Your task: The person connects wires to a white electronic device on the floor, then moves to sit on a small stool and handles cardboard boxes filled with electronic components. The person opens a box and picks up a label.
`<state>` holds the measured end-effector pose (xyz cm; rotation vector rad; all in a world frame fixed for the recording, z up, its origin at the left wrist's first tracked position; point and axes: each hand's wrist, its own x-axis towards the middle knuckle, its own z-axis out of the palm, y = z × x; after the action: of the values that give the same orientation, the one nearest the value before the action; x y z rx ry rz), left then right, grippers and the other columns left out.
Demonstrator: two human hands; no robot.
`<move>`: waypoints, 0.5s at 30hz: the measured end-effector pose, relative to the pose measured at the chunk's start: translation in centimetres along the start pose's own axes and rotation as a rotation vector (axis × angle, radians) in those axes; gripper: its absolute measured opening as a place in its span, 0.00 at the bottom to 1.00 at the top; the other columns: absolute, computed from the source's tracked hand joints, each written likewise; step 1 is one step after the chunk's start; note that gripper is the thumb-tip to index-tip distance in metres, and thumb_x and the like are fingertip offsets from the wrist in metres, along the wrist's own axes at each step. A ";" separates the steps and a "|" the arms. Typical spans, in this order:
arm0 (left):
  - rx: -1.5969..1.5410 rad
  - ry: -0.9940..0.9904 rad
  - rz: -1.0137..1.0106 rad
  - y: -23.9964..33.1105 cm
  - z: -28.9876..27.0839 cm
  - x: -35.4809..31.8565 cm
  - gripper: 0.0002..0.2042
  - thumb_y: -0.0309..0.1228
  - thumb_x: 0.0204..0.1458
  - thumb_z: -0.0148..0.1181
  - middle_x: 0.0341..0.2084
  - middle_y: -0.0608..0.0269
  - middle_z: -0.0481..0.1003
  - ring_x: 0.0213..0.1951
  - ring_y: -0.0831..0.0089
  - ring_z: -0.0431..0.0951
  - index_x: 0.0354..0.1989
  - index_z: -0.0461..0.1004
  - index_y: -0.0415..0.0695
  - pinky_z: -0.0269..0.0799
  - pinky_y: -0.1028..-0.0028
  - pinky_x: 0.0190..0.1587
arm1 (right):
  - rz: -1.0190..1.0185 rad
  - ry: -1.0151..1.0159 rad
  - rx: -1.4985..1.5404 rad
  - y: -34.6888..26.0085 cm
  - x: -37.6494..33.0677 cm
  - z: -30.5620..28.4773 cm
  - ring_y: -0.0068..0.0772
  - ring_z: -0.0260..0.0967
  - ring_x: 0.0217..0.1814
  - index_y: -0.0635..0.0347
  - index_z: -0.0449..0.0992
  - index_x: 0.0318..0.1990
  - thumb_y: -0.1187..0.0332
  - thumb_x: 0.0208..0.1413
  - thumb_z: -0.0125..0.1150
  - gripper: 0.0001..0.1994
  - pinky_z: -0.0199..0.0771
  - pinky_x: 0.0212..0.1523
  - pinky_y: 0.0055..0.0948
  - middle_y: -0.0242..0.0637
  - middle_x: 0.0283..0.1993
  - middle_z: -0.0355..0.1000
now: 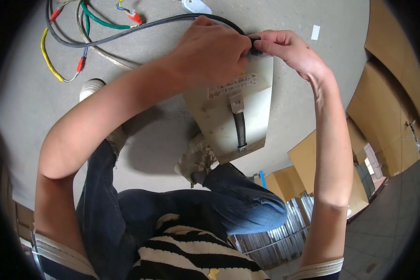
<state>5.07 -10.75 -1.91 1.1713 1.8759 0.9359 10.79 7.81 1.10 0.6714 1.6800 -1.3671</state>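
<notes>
A pale metal box [252, 102] with a black strap handle [239, 128] on its upper face stands on the floor in front of me. At its far end is a round black cable connector [256, 45], where a thick black cable [172, 18] comes in from the left. My right hand [289, 49] pinches this connector between thumb and fingers. My left hand [214, 49] is closed right beside it, over the box's far end. Its fingers curl away from view, so what they grip is hidden.
Loose wires with red clips [80, 64] and a green-sleeved lead [102, 22] lie at the far left. A white device [196, 6] sits at the far edge, a white paper slip [315, 32] to its right. Cardboard boxes [382, 112] line the right side. My shoes flank the box's near left.
</notes>
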 end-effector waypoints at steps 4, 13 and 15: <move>0.012 -0.009 -0.009 0.1 -0.2 0.0 0.06 0.32 0.45 0.50 0.21 0.62 0.70 0.28 0.65 0.70 0.24 0.68 0.43 0.56 0.68 0.41 | -0.020 0.033 -0.010 0.2 0.1 0.2 0.17 0.66 0.35 0.64 0.75 0.39 0.64 0.50 0.54 0.13 0.64 0.40 0.17 0.29 0.34 0.72; 0.029 -0.018 0.004 0.6 -0.3 0.2 0.07 0.33 0.43 0.50 0.22 0.61 0.74 0.32 0.66 0.74 0.25 0.73 0.44 0.59 0.66 0.41 | -0.056 0.293 -0.201 0.3 -1.0 2.1 0.26 0.67 0.37 0.63 0.74 0.37 0.64 0.50 0.52 0.13 0.65 0.40 0.23 0.37 0.32 0.72; 0.042 -0.018 0.019 0.5 -0.3 0.3 0.08 0.33 0.43 0.49 0.22 0.62 0.74 0.31 0.66 0.74 0.26 0.73 0.45 0.59 0.66 0.41 | -0.075 0.374 -0.290 0.4 -1.0 2.5 0.32 0.68 0.37 0.62 0.74 0.37 0.63 0.49 0.52 0.13 0.65 0.40 0.26 0.40 0.32 0.71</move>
<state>4.89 -10.41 -1.38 1.2200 1.8813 0.8977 12.33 5.60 1.66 0.7318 2.1682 -1.0597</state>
